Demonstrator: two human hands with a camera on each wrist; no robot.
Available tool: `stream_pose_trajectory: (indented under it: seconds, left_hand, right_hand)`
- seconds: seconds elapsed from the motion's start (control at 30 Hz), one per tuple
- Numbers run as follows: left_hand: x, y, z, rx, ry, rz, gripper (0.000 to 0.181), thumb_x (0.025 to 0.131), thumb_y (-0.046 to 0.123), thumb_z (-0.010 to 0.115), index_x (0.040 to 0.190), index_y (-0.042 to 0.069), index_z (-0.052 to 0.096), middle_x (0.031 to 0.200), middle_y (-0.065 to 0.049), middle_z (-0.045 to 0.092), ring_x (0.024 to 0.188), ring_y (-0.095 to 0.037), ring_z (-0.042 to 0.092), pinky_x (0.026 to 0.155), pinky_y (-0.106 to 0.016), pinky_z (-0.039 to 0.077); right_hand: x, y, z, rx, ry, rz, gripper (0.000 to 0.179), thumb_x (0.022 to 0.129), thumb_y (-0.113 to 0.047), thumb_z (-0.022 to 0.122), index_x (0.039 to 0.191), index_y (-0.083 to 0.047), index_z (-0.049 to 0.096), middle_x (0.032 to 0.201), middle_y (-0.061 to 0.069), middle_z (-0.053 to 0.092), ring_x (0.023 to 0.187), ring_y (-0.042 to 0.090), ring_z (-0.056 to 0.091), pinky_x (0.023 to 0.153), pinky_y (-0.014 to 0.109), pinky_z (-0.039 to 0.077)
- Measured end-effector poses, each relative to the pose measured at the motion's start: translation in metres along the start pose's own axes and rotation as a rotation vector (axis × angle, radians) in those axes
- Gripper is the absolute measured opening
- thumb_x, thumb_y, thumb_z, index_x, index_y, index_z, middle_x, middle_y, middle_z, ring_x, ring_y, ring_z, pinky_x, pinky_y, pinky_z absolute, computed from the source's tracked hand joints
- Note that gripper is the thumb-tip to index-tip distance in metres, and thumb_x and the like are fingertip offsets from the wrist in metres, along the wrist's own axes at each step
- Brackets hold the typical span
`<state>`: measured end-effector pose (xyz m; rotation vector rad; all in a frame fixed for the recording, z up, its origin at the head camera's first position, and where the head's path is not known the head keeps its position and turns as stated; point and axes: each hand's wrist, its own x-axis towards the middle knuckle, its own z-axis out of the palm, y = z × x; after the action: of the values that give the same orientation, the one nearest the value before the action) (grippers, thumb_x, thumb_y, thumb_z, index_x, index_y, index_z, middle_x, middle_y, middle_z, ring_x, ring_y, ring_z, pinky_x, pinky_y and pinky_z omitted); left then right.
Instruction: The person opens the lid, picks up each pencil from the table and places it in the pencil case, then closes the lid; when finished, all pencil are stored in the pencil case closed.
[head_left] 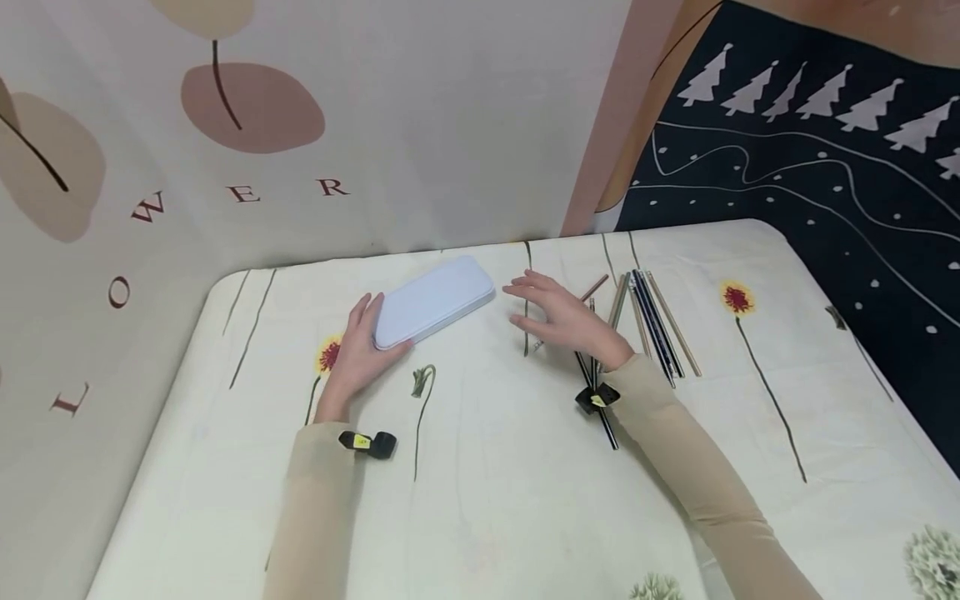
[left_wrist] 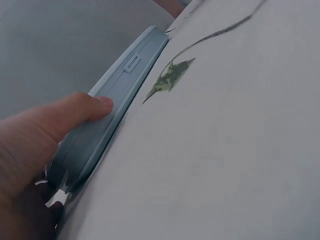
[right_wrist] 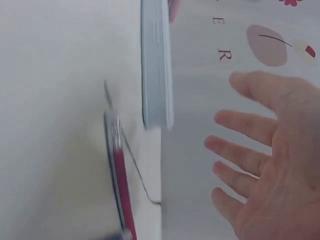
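Note:
A flat light blue case with rounded corners lies on the flower-print cloth, its long side slanting up to the right. My left hand grips its left end. In the left wrist view the thumb presses on the case's side wall, which carries a small raised tab; the other fingers are mostly hidden behind the end. My right hand hovers off the case's right end with its fingers spread and nothing in them. Below that hand lie several pencils or pens, partly covered by the hand and wrist.
To the right of my right hand, several more slim pencils lie side by side. The white cloth covers the table up to a pale printed backdrop. A dark tree-print cloth hangs at the back right.

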<state>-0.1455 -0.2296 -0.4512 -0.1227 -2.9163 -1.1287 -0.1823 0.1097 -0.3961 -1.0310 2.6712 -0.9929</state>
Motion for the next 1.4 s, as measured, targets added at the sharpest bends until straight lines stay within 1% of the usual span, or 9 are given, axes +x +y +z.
stream_pose_trajectory:
  seconds: [0.2, 0.37, 0.5, 0.7, 0.83, 0.97, 1.1, 1.23, 1.4]
  left_hand:
    - [0.003, 0.001, 0.001, -0.035, 0.015, -0.005, 0.091, 0.081, 0.029, 0.077, 0.152, 0.003, 0.026, 0.156, -0.02, 0.016, 0.14, -0.04, 0.022, 0.112, -0.053, 0.023]
    - [0.005, 0.005, 0.002, -0.059, 0.012, 0.007, 0.088, 0.082, 0.029, 0.077, 0.151, 0.002, 0.029, 0.155, -0.019, 0.02, 0.14, -0.038, 0.023, 0.113, -0.052, 0.023]
    - [0.008, 0.009, 0.004, -0.07, -0.003, 0.015, 0.088, 0.082, 0.028, 0.077, 0.151, 0.002, 0.029, 0.154, -0.019, 0.022, 0.14, -0.037, 0.024, 0.113, -0.051, 0.023]
    - [0.012, 0.013, 0.008, -0.076, -0.027, 0.014, 0.087, 0.082, 0.03, 0.076, 0.151, 0.003, 0.03, 0.154, -0.02, 0.022, 0.139, -0.037, 0.025, 0.113, -0.05, 0.023]
    - [0.013, 0.016, 0.01, -0.08, -0.037, 0.028, 0.085, 0.083, 0.031, 0.076, 0.15, 0.002, 0.031, 0.153, -0.02, 0.025, 0.138, -0.037, 0.027, 0.113, -0.049, 0.024]
    - [0.013, 0.016, 0.011, -0.076, -0.032, 0.037, 0.084, 0.083, 0.031, 0.076, 0.149, 0.001, 0.033, 0.15, -0.022, 0.028, 0.136, -0.038, 0.03, 0.112, -0.049, 0.026]
    - [0.014, 0.017, 0.01, -0.073, -0.031, 0.039, 0.083, 0.083, 0.03, 0.076, 0.148, -0.001, 0.034, 0.148, -0.024, 0.031, 0.134, -0.04, 0.033, 0.111, -0.05, 0.027]
    - [0.015, 0.02, 0.008, -0.069, -0.044, 0.021, 0.08, 0.084, 0.031, 0.076, 0.147, 0.0, 0.037, 0.147, -0.024, 0.035, 0.132, -0.039, 0.036, 0.11, -0.05, 0.03]
    - [0.016, 0.023, 0.004, -0.073, -0.054, 0.006, 0.074, 0.084, 0.032, 0.075, 0.144, 0.0, 0.044, 0.143, -0.024, 0.041, 0.128, -0.039, 0.041, 0.106, -0.05, 0.034]
  right_hand:
    - [0.017, -0.002, 0.02, 0.051, 0.009, -0.054, 0.04, 0.097, -0.014, 0.058, 0.13, 0.007, 0.056, 0.136, 0.023, 0.051, 0.136, 0.037, 0.034, 0.113, 0.044, 0.028]
    - [0.028, -0.004, 0.032, 0.137, 0.071, -0.088, 0.032, 0.095, -0.008, 0.06, 0.124, 0.008, 0.061, 0.131, 0.022, 0.056, 0.132, 0.034, 0.041, 0.112, 0.039, 0.031]
    - [0.036, -0.006, 0.039, 0.189, 0.125, -0.108, 0.029, 0.093, -0.003, 0.061, 0.119, 0.008, 0.064, 0.126, 0.021, 0.06, 0.129, 0.033, 0.045, 0.111, 0.035, 0.031]
    - [0.046, -0.009, 0.048, 0.226, 0.154, -0.117, 0.026, 0.09, -0.002, 0.064, 0.115, 0.006, 0.067, 0.123, 0.019, 0.062, 0.128, 0.032, 0.047, 0.112, 0.033, 0.03]
    - [0.051, -0.009, 0.053, 0.217, 0.157, -0.094, 0.024, 0.089, -0.002, 0.067, 0.112, 0.004, 0.069, 0.12, 0.017, 0.064, 0.123, 0.03, 0.051, 0.109, 0.032, 0.034]
    - [0.054, -0.007, 0.057, 0.171, 0.165, -0.087, 0.023, 0.087, -0.003, 0.069, 0.11, 0.001, 0.072, 0.117, 0.014, 0.066, 0.116, 0.029, 0.055, 0.105, 0.032, 0.037]
    - [0.055, -0.007, 0.058, 0.144, 0.178, -0.095, 0.023, 0.087, -0.004, 0.071, 0.11, -0.002, 0.073, 0.118, 0.01, 0.067, 0.115, 0.027, 0.053, 0.102, 0.036, 0.036]
    - [0.054, -0.007, 0.057, 0.134, 0.193, -0.106, 0.025, 0.085, -0.006, 0.073, 0.11, -0.004, 0.073, 0.117, 0.008, 0.067, 0.114, 0.025, 0.052, 0.101, 0.039, 0.035]
    - [0.054, -0.005, 0.056, 0.118, 0.235, -0.154, 0.027, 0.084, -0.004, 0.074, 0.111, -0.004, 0.073, 0.116, 0.008, 0.068, 0.114, 0.025, 0.051, 0.101, 0.04, 0.033]
